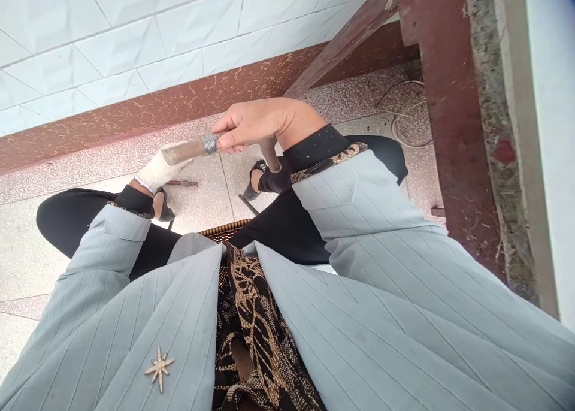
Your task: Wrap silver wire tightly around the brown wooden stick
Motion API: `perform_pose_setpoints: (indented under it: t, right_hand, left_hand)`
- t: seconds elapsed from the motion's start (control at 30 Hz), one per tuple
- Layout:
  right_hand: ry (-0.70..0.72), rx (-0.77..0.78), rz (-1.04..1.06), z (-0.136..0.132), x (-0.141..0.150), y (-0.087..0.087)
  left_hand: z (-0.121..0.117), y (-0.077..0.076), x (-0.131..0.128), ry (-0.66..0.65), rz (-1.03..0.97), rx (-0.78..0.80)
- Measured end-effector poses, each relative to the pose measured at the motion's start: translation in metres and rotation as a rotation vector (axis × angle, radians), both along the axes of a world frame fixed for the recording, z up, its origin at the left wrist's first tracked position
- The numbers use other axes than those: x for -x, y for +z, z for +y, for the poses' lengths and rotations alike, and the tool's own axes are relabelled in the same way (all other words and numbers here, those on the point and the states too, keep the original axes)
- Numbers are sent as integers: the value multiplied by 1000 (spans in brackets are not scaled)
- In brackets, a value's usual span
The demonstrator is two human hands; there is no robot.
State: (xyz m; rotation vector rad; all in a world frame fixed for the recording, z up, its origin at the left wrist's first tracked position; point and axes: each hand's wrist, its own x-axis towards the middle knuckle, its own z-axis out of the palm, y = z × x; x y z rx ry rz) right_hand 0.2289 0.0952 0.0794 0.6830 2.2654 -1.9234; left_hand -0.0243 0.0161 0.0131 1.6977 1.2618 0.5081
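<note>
Right hand (258,123) bare, fingers clamped at wire-wrapped end of wooden handle (183,152). Left hand (157,170), white-gloved, behind other end; fingers hidden, cannot tell if closed.

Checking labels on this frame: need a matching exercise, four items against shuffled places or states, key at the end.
1. Star-shaped brooch
2. Left hand
3. Right hand
4. Thin pale cable

A. Bare, holding the wire-bound rod
B. In loose loops on the floor
C. Pinned to the pale grey pinstriped jacket
D. In a whitish glove

Pairs: 1-C, 2-D, 3-A, 4-B
</note>
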Motion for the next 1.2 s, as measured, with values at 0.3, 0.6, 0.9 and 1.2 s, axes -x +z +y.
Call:
perform_pose_setpoints:
  t: [0.3,0.6,0.9,1.2]
  right_hand:
    - [-300,-427,-486,4,9,-12]
    - [182,-278,-674,-2,20,-23]
    - [187,-80,-541,-5,17,-19]
    - [-115,123,21,0,-5,0]
  left_hand:
    - [-12,23,-19,-156,94,159]
    - [-15,28,-20,-236,157,162]
    - [-4,26,-9,-222,225,-37]
    - [-2,8,-6,2,-112,95]
